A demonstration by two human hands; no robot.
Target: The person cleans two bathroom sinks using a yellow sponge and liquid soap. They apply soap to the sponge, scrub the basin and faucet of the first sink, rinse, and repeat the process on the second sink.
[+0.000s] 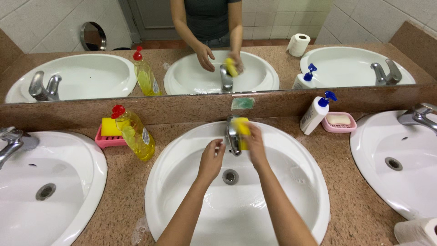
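Right hand (255,145) is raised over the back of the middle sink (314,182), fingers curled around a yellow sponge (241,127), which is pressed against the right side of the chrome tap (232,135). Forearm runs up from the lower edge of view, wrist bent slightly inward. Left hand (211,159) hangs over the basin just left of the tap, fingers loosely bent and holding nothing; whether the fingertips touch the tap cannot be told. Drain (230,176) lies between the two forearms, below both hands. On the speckled brown counter (346,182), left of the sink, a yellow bottle with a red cap (133,132) stands beside a pink tray (107,141) carrying a second yellow sponge. To the right stand a white pump bottle with a blue top (314,114) and a pink soap dish (339,123).
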